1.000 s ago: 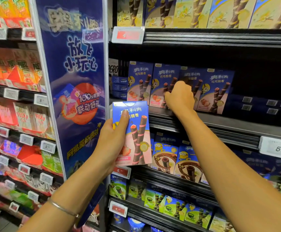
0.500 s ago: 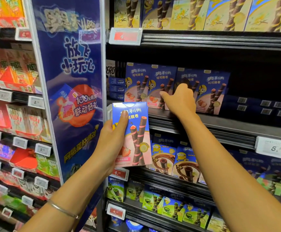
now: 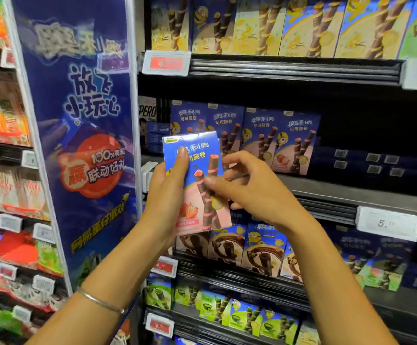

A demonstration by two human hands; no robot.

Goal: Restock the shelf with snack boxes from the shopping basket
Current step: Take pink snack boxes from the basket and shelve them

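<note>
Dark metal shelf [image 3: 351, 194], left hand [image 3: 165, 195], right hand [image 3: 252, 192] pinch glossy flat box [image 3: 197, 202]

The box [image 3: 194, 213] is glossy printed card, catching light near its top. The shelf [image 3: 339, 195] is matt grey metal, ribbed along its front. The tag [image 3: 386, 223] is smooth white plastic, the blurred banner [image 3: 78, 125] shiny, perhaps plastic, the bangle [image 3: 100, 301] thin polished metal.
</note>
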